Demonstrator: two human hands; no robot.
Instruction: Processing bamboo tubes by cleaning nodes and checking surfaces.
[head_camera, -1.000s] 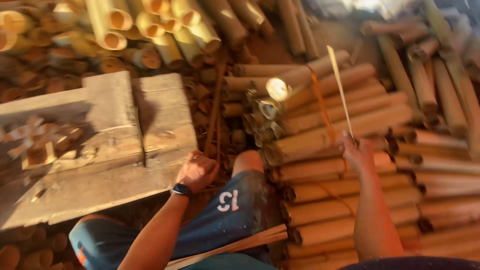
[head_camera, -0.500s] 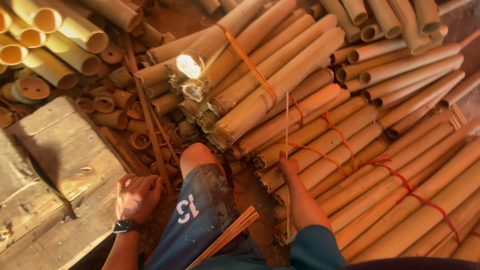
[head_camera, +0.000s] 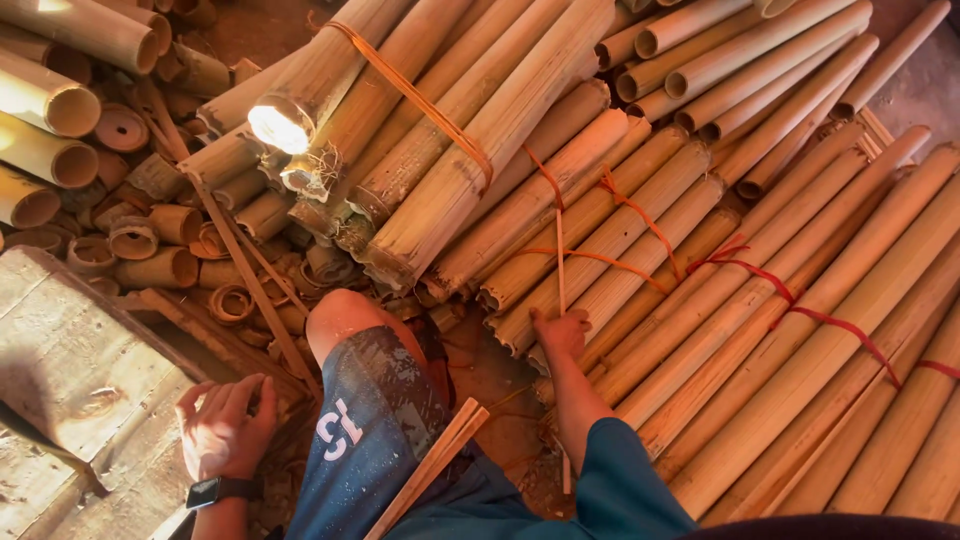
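Right hand (head_camera: 560, 333) clenched round a thin bamboo strip (head_camera: 561, 262), held upright against the tied bamboo bundles (head_camera: 640, 250). Left hand (head_camera: 228, 425) loose, fingers released, hovering by the wooden block (head_camera: 80, 400). Could well snap or splinter that strip if pushed sideways; risky with bare skin on rough cut ends.

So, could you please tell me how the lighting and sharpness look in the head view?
Head view: warm light overall; one bamboo end glares white, its detail lost; shadow darkens the wooden board at lower left. The bamboo bundles are fairly sharp, while the left hand and right hand look slightly soft.
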